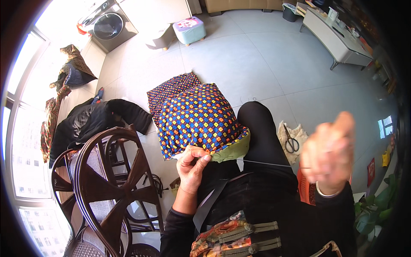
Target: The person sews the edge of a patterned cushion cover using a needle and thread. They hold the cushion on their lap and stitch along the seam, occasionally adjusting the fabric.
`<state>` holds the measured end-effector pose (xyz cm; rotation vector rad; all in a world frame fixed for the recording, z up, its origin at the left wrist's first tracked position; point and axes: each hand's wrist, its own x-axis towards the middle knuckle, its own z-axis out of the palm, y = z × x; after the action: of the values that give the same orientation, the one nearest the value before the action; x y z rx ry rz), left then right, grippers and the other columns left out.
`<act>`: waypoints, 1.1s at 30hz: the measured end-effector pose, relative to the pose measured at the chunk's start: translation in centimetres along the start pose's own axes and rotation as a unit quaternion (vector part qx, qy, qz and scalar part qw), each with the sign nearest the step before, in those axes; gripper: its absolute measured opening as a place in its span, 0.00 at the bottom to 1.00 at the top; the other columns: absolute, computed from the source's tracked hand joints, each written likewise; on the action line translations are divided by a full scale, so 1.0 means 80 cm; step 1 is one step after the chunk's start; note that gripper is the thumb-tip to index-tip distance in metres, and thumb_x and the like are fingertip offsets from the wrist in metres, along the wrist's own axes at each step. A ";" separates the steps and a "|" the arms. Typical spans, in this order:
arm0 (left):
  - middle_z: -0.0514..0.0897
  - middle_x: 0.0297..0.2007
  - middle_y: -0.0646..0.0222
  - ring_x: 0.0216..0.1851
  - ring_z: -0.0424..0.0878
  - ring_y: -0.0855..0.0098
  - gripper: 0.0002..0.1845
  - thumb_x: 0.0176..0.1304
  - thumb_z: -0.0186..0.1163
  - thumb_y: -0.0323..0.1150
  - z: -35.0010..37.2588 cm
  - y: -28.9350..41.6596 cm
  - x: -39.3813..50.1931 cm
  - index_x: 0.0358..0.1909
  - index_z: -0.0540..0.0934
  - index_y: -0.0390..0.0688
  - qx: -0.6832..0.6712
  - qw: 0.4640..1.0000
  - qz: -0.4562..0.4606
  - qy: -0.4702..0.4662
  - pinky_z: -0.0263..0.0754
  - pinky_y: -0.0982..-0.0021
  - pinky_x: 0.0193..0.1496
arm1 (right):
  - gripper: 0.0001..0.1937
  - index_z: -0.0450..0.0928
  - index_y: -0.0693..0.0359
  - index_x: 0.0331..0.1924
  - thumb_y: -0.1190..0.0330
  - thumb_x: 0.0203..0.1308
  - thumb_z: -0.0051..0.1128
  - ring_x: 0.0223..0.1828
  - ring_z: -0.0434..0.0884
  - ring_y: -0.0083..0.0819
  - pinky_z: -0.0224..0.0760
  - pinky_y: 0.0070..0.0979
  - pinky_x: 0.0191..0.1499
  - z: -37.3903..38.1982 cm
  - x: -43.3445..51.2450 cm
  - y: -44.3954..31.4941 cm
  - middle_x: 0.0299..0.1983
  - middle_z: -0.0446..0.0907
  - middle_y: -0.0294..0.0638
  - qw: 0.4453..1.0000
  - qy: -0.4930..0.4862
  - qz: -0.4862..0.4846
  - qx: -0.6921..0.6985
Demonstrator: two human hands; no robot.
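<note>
My left hand (194, 163) pinches the edge of a padded patterned cloth (199, 119), dotted in blue, yellow and orange, which lies over my lap and knee. Its turned edge shows a green lining (236, 149). From near that edge a thread (266, 163) runs taut to the right, towards my right hand (327, 151). My right hand is raised, blurred, with its fingers drawn together; a thin dark line, perhaps a needle, shows at its left side. Dark-handled scissors (291, 143) lie on white wadding (297, 131), right of my leg.
Rattan chairs (123, 189) stand close on the left, with a black jacket (86, 122) behind them. A washing machine (109, 27), a small stool (189, 30) and a low cabinet (334, 38) stand farther off. A leafy plant (375, 205) is at the lower right.
</note>
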<state>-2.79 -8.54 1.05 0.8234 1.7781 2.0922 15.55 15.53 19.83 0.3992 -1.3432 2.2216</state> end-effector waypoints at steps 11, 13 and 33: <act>0.86 0.38 0.71 0.43 0.80 0.73 0.07 0.62 0.75 0.18 0.000 -0.001 -0.002 0.38 0.87 0.38 -0.019 1.000 -0.010 0.000 0.74 0.72 0.52 | 0.11 0.64 0.68 0.42 0.70 0.84 0.49 0.14 0.72 0.31 0.68 0.29 0.11 -0.031 -0.031 -0.073 0.25 0.73 0.47 0.985 -0.086 -0.038 0.147; 0.87 0.39 0.71 0.44 0.80 0.73 0.07 0.62 0.75 0.18 0.000 -0.002 -0.003 0.38 0.87 0.38 -0.023 1.000 -0.010 0.002 0.74 0.72 0.53 | 0.12 0.64 0.68 0.40 0.72 0.83 0.50 0.11 0.70 0.32 0.68 0.32 0.11 -0.036 -0.031 -0.075 0.23 0.74 0.47 0.982 -0.079 -0.031 0.168; 0.84 0.32 0.66 0.33 0.82 0.59 0.19 0.45 0.79 0.19 0.023 0.014 0.000 0.35 0.80 0.45 0.407 0.885 0.225 -0.001 0.77 0.64 0.39 | 0.08 0.77 0.59 0.37 0.75 0.56 0.66 0.26 0.84 0.46 0.76 0.40 0.30 -0.154 -0.033 0.187 0.24 0.79 0.41 0.725 -0.040 0.032 -0.687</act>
<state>-1.61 -7.29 2.28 1.5611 2.7087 1.4716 9.44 20.01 1.78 -0.1406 -2.5610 0.6992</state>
